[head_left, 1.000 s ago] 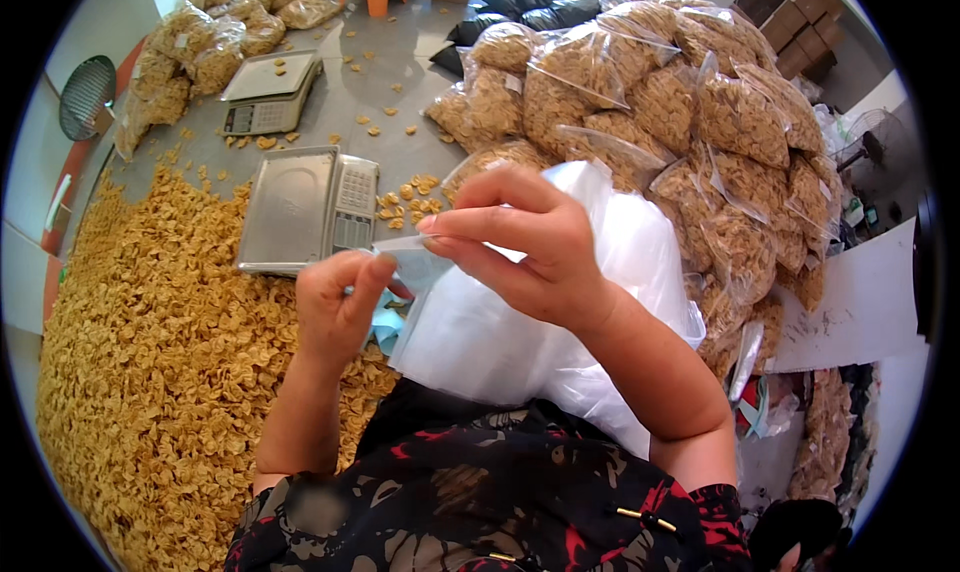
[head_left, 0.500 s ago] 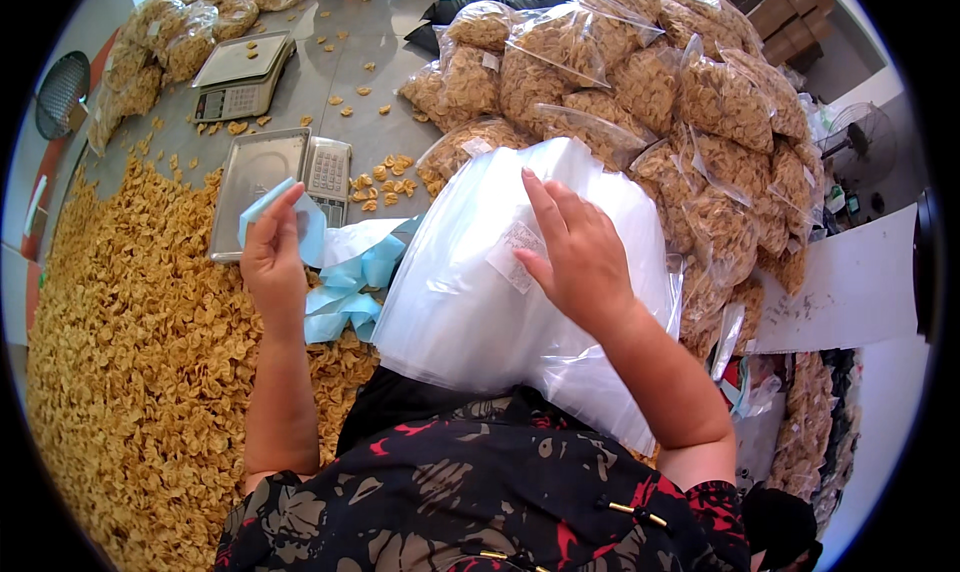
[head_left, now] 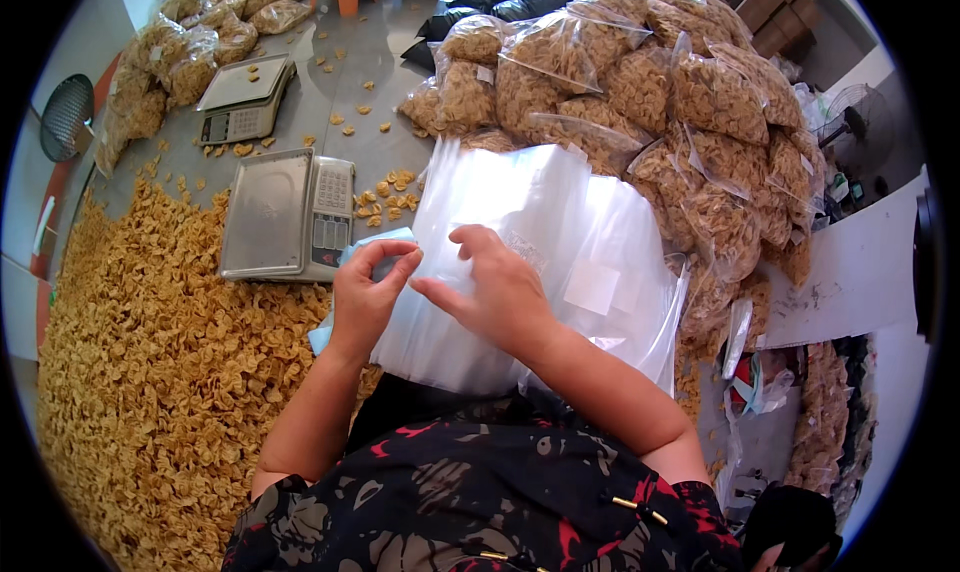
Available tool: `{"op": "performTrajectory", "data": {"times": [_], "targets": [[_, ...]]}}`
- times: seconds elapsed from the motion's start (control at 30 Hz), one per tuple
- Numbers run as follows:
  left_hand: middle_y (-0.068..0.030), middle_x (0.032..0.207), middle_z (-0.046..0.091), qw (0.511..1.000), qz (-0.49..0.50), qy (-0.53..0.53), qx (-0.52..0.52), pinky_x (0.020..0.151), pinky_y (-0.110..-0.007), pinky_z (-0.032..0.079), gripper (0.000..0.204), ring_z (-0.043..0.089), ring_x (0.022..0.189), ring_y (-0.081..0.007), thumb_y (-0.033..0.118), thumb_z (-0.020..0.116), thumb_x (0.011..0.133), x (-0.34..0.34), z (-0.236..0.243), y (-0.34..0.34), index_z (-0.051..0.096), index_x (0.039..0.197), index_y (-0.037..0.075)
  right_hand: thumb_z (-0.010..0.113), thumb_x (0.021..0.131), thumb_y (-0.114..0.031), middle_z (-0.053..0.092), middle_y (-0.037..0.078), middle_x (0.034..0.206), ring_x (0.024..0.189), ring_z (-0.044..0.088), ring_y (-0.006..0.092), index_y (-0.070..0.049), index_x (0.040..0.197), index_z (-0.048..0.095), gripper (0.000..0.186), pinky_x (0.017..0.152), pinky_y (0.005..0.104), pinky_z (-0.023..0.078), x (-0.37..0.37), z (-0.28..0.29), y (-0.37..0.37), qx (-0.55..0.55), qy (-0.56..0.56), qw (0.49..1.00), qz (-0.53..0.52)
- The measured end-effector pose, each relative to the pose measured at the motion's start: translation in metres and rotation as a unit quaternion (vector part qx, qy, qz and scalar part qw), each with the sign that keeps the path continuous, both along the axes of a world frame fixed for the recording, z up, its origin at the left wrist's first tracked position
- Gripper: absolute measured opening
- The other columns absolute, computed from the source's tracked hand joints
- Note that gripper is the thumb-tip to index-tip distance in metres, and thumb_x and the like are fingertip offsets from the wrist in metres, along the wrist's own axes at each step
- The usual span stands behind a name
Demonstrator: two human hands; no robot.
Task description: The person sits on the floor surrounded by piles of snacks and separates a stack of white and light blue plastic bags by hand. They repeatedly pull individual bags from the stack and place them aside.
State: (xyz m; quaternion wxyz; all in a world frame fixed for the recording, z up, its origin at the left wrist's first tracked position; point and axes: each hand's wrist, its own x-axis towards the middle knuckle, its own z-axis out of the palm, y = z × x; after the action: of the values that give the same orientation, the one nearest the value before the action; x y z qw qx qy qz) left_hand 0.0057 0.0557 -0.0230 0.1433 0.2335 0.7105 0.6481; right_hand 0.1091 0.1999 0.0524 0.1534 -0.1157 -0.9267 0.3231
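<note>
My left hand [head_left: 366, 297] is closed, thumb and fingertips together on a light blue paper strip [head_left: 402, 235]. The strip looks like label backing; part of it shows below the wrist. Close by on the right, my right hand [head_left: 495, 294] has thumb and index finger apart, slightly smeared, with nothing visible between them. Both hands are over a stack of clear plastic bags [head_left: 625, 232] on my lap. A whitish square label [head_left: 592, 287] lies on the stack to the right of my right hand. Another printed label is partly hidden behind that hand's fingers.
A scale [head_left: 268, 212] stands left of the bags, a second scale [head_left: 245, 97] beyond it. Loose golden, shell-shaped snack pieces [head_left: 170, 392] cover the floor on the left. Filled bags [head_left: 640, 82] are heaped at the far right. A fan [head_left: 850, 127] stands behind them.
My left hand has moved right and down with the blue strip, from beside the scale to over the bags. My right hand has come down and left toward it. A square label now shows on the right.
</note>
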Motion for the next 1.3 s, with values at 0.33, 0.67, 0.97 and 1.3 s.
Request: {"op": "performTrajectory", "data": {"times": [0.33, 0.67, 0.97, 1.3], "targets": [[-0.0051, 0.101, 0.066, 0.981, -0.05, -0.183, -0.028, 0.077, -0.022, 0.049, 0.036, 0.06, 0.087, -0.0086, 0.022, 0.065, 0.091, 0.012, -0.061, 0.005, 0.06, 0.12, 0.0, 0.07, 0.081, -0.021, 0.059, 0.009, 0.083, 0.085, 0.059, 0.0259, -0.004, 0.09, 0.061, 0.021, 0.074, 0.0372, 0.047, 0.037, -0.008, 0.027, -0.253, 0.083, 0.959, -0.093], [-0.0038, 0.087, 0.063, 0.998, -0.029, -0.017, 0.054, 0.077, -0.026, 0.044, 0.014, 0.057, 0.084, -0.0136, 0.011, 0.075, 0.08, 0.028, 0.023, 0.001, 0.064, 0.085, 0.003, 0.068, 0.086, -0.018, 0.061, 0.007, 0.093, 0.085, 0.06, 0.0182, -0.004, 0.107, 0.061, 0.026, 0.072, 0.0304, 0.048, 0.037, -0.015, 0.019, -0.295, 0.062, 0.954, 0.011], [-0.0064, 0.1, 0.065, 0.983, -0.093, 0.148, 0.056, 0.082, -0.027, 0.047, 0.023, 0.06, 0.095, -0.0158, 0.003, 0.072, 0.08, 0.056, 0.07, 0.014, 0.065, 0.102, 0.004, 0.058, 0.094, -0.005, 0.058, -0.002, 0.077, 0.067, 0.051, 0.0053, -0.005, 0.09, 0.061, 0.005, 0.063, 0.0196, 0.043, 0.082, 0.032, 0.047, -0.394, 0.287, 0.866, -0.115], [0.0008, 0.088, 0.064, 0.974, 0.026, 0.099, 0.203, 0.058, -0.016, 0.043, 0.029, 0.052, 0.067, -0.0018, 0.001, 0.058, 0.093, 0.027, 0.099, 0.002, 0.061, 0.122, 0.003, 0.067, 0.084, -0.004, 0.054, 0.008, 0.125, 0.114, 0.052, 0.0153, -0.005, 0.128, 0.047, 0.049, 0.096, 0.0292, 0.043, 0.087, 0.069, 0.068, -0.101, 0.219, 0.971, 0.0]]}}
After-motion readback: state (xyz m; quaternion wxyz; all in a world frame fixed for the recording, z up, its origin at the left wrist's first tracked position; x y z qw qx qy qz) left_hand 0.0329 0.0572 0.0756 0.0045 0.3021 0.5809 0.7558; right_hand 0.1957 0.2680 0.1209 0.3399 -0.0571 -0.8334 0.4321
